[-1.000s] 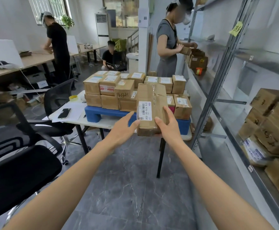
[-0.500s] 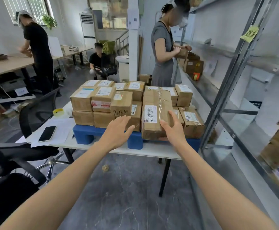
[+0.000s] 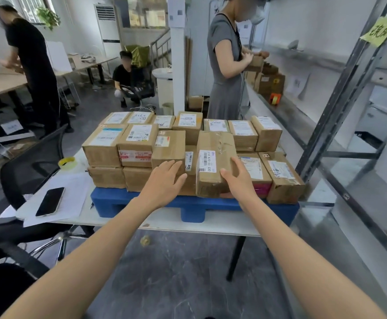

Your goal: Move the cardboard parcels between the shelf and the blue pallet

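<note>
A long cardboard parcel (image 3: 213, 143) with a barcode label rests on the front of the blue pallet (image 3: 192, 210), among several stacked cardboard parcels. My right hand (image 3: 237, 180) lies against its right side with the fingers spread and the thumb on its front corner. My left hand (image 3: 162, 183) is off it, open, hovering over the neighbouring parcel (image 3: 168, 146) to the left. The metal shelf (image 3: 339, 107) stands to the right.
The pallet sits on a white table (image 3: 188, 224) with a phone (image 3: 50, 201), papers and a tape roll (image 3: 67, 162). A black chair (image 3: 31, 166) stands at the left. A person in a grey dress (image 3: 227, 65) handles a box at the shelf behind the pallet.
I carried the long parcel forward and set it down on the pallet. My left hand came off it and the right hand slid to its side. The view moved closer.
</note>
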